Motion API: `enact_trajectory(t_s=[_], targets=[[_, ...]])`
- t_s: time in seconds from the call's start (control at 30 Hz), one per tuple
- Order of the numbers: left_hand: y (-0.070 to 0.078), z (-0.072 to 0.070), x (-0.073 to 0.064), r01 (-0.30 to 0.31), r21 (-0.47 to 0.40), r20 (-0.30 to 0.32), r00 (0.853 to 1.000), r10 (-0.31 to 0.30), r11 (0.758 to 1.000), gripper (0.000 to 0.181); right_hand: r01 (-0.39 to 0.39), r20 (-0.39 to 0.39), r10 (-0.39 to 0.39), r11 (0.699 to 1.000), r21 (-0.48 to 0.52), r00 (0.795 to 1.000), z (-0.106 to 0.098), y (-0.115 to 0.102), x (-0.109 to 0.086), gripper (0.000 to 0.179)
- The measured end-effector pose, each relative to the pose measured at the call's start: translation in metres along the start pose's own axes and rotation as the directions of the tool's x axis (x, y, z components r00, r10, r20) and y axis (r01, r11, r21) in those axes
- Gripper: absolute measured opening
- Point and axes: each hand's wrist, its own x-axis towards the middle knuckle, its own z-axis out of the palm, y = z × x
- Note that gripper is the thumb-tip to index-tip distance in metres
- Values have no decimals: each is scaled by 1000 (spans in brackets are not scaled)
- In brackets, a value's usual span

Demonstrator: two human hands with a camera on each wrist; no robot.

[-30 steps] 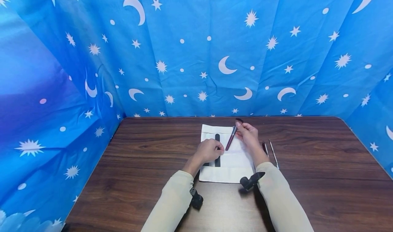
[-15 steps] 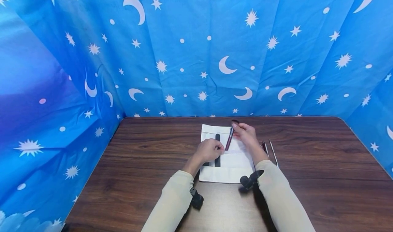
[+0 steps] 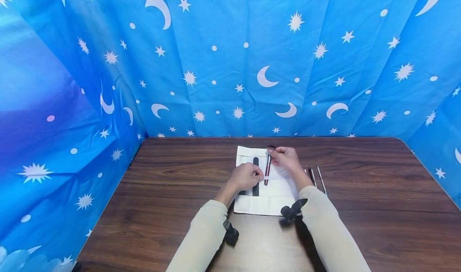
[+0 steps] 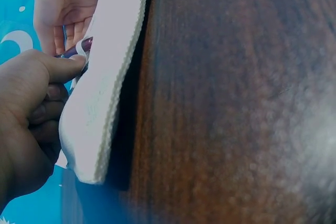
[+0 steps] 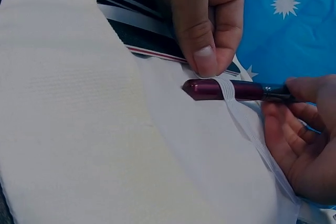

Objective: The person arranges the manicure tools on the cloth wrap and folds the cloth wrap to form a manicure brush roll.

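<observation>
A makeup brush point(image 3: 267, 170) with a dark red handle is pinched near its bristle end by my right hand point(image 3: 285, 158). In the right wrist view, the tapered handle end point(image 5: 205, 89) passes under a white elastic band point(image 5: 239, 114) and sticks out past it. My left hand point(image 3: 246, 177) pinches that band beside the handle, thumb against curled fingers. Both hands are over a white fabric case point(image 3: 273, 205) lying unfolded on the table. Left of the brush, a black flat strip point(image 3: 256, 190) lies in the case, partly covered by the left hand.
Several slim tools point(image 3: 320, 176) lie on the wooden table point(image 3: 378, 208) right of the case, partly hidden by the right forearm. A blue curtain point(image 3: 230, 64) with moons and stars hangs behind the table and along its sides.
My right hand has moved left and slightly toward me, bringing the brush more upright. Its handle end has slid under the elastic band. My left hand has stayed in place.
</observation>
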Motion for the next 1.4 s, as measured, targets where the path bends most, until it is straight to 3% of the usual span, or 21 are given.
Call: enact_trajectory(t_s=[0.23,0.43,0.63,1.23,1.4], targets=[[1,-2,-1,-9,-15,-10,1000,9,1000,11,-37,53,45,990,-139,998,3,-6,-9,17],[1,-2,-2,-4,-61,-16,1000,3,998,12,-77,165,119,968,-239,979,1,-10,-18,15],[0,-2,-3,13,-105,-16,1000,-14,994,12,-88,251,152,965,-249,956,-3,-12,-25,16],[2,-2,-3,32,-106,-8,999,-33,994,12,-85,289,156,967,-241,944,-7,-12,-26,8],[2,-2,-3,28,-102,-8,1000,-29,994,11,-49,301,130,964,-261,945,-12,-13,-28,17]])
